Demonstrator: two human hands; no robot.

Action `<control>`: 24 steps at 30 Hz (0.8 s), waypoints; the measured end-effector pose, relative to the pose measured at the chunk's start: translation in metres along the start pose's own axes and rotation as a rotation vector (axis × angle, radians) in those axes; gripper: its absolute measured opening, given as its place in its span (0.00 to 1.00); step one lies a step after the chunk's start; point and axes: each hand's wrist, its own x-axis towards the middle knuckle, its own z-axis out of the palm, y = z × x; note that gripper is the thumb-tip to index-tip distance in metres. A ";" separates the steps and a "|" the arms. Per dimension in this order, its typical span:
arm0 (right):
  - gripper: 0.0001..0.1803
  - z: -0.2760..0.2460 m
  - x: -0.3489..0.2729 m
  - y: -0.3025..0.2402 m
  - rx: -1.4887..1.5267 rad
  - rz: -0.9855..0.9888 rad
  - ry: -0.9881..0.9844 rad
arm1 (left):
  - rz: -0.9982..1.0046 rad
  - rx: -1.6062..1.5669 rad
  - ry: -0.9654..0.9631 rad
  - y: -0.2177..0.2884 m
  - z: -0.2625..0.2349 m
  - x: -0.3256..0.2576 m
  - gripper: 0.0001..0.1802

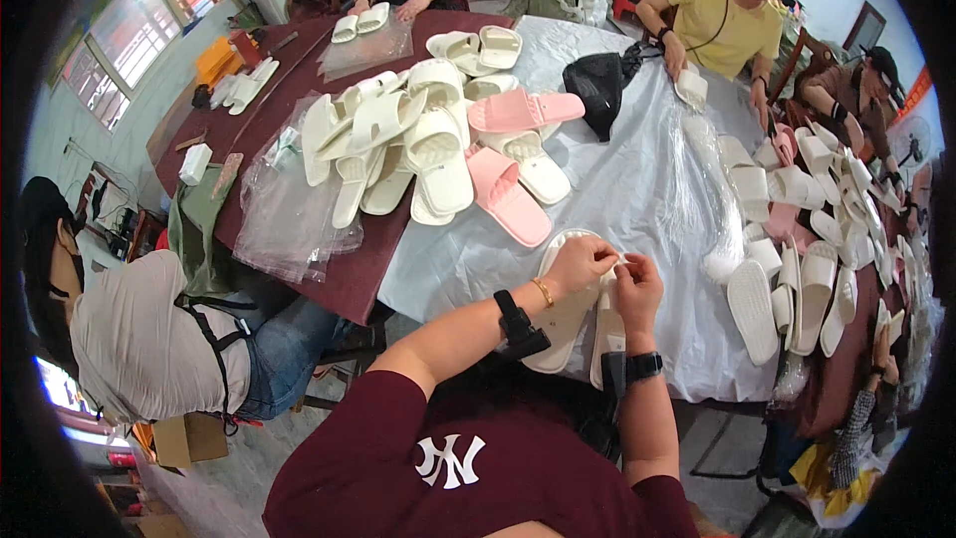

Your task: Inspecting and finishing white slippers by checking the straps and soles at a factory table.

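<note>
A pair of white slippers lies at the table's near edge: the left slipper (566, 324) is under my left hand, and the right slipper (608, 334) is partly hidden behind my hands and wrist. My left hand (585, 266) has its fingertips pinched together above them. Close beside it, my right hand (637, 289) is also pinched, its fingers almost meeting the left ones. Whatever small thing sits between the fingertips is too small to make out.
Ahead lies a pile of white slippers (438, 164) with a few pink slippers (510, 194). Clear plastic bags (289, 204) lie left of it. A black bag (595, 90) stands behind. More slippers (817, 279) heap at the right. Co-workers sit around the table.
</note>
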 end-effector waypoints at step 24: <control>0.06 -0.001 0.005 0.001 -0.015 -0.100 -0.102 | 0.218 0.216 -0.147 0.008 -0.021 0.014 0.08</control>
